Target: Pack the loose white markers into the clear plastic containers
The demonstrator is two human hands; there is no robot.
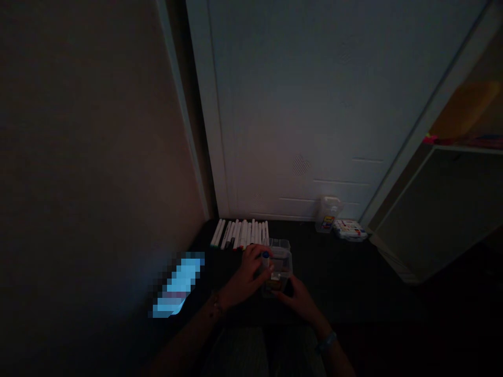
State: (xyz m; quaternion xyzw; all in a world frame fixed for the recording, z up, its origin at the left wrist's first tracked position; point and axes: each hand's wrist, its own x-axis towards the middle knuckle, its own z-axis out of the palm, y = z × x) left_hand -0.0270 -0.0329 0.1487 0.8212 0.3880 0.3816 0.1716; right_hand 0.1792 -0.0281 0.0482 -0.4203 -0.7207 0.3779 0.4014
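In the head view, a clear plastic box (290, 262) with its lid swung back stands on the dark table in front of me. My left hand (248, 272) pinches a white marker with a blue end (266, 258), upright at the box's left side. How deep the marker reaches into the box is hard to see in the dim light. My right hand (302, 299) grips the box's near right side, thumb across the front. Just beyond my left hand lies a row of several white markers (243, 233) with coloured ends, side by side.
Against the white panel behind the dark table (314, 262), a second clear box (327, 215) stands upright, and a flat white case with coloured marks (351, 229) lies beside it. A lit, blurred-out screen (178, 288) is at the left. A cabinet (451, 209) rises on the right.
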